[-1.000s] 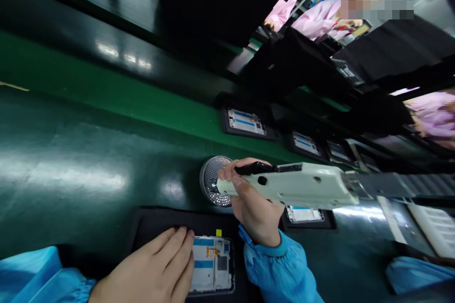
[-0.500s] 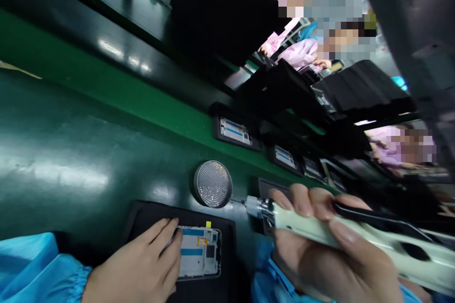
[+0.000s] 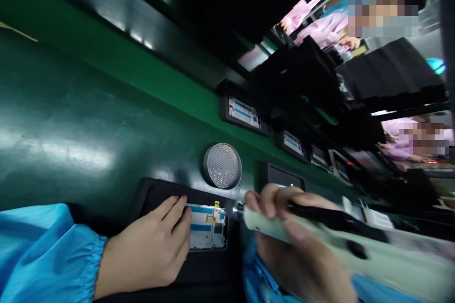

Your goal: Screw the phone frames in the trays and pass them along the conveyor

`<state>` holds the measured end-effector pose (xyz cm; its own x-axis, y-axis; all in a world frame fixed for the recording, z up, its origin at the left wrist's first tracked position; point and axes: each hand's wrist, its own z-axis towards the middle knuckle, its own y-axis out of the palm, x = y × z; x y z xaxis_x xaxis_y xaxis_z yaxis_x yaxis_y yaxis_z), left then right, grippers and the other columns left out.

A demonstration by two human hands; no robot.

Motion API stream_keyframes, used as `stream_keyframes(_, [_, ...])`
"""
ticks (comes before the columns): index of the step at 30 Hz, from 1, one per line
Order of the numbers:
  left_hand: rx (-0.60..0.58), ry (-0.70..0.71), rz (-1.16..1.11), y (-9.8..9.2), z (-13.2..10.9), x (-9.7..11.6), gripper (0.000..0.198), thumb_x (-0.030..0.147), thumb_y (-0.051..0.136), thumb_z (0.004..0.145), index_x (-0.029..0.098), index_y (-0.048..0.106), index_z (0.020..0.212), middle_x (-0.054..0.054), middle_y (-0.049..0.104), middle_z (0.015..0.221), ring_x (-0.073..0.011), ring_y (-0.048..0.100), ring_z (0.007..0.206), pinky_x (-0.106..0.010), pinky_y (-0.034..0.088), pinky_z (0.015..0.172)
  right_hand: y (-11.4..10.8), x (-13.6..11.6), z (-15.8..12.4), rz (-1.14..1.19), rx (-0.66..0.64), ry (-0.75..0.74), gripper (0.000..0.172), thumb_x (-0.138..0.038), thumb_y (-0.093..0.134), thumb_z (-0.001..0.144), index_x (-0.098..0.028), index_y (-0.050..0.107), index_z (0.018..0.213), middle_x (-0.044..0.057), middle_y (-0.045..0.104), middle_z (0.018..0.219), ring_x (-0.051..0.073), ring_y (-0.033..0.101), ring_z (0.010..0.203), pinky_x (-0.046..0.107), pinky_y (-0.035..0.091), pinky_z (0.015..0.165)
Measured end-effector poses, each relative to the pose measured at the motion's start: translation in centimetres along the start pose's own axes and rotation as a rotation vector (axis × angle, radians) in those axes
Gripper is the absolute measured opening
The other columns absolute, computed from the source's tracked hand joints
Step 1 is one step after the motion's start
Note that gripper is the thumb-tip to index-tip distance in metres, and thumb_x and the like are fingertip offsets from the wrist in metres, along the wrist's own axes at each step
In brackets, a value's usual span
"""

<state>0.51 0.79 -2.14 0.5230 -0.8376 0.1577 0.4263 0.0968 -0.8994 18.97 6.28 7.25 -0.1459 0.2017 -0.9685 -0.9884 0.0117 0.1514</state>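
Note:
My left hand [image 3: 152,241] lies flat over the left end of a phone's mid-frame [image 3: 206,234], its fingers stretched out and touching it. The phone frame shows blue strips, an orange flex piece and a yellow tab, and rests in a black tray [image 3: 152,189]. My right hand [image 3: 302,241] is wrapped round a pale green electric screwdriver [image 3: 384,255] with a black lever. The driver's metal nose [image 3: 238,209] is at the upper right corner of the phone frame; motion blur hides whether its bit touches. A round dish of small screws [image 3: 223,166] stands just beyond the tray.
Farther along the green bench [image 3: 71,118], several black trays hold similar phone frames, among them a nearby tray [image 3: 247,111]. Another black tray [image 3: 284,175] sits behind my right hand. Large black boxes [image 3: 241,4] stand at the back. People in pink sleeves work across the bench.
The screwdriver in my right hand has moved left and down from the screw dish to the phone frame's corner. My left hand stays on the frame. The whole view has shifted slightly.

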Motion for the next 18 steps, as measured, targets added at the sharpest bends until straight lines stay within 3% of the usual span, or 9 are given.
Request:
stream_keyframes(4, [-0.011, -0.014, -0.018, -0.2, 0.2, -0.1, 0.034, 0.036, 0.058, 0.093, 0.007, 0.070, 0.104, -0.020, 0.068, 0.114, -0.0416, 0.062, 0.112, -0.054, 0.041, 0.100, 0.5, 1.7, -1.2, -0.075, -0.120, 0.032, 0.023, -0.014, 0.062, 0.078, -0.023, 0.065, 0.100, -0.001, 0.055, 0.074, 0.014, 0.054, 0.071, 0.035, 0.046, 0.063])
stream_keyframes(18, [-0.041, -0.016, -0.029, -0.6, 0.5, -0.1, 0.035, 0.034, 0.054, 0.094, 0.007, 0.069, 0.111, -0.020, 0.067, 0.119, -0.0393, 0.061, 0.113, -0.052, 0.043, 0.099, 0.2, 1.5, -1.5, -0.120, -0.118, 0.107, 0.021, -0.013, 0.061, 0.080, -0.024, 0.065, 0.098, 0.000, 0.051, 0.072, 0.015, 0.051, 0.070, 0.036, 0.043, 0.063])
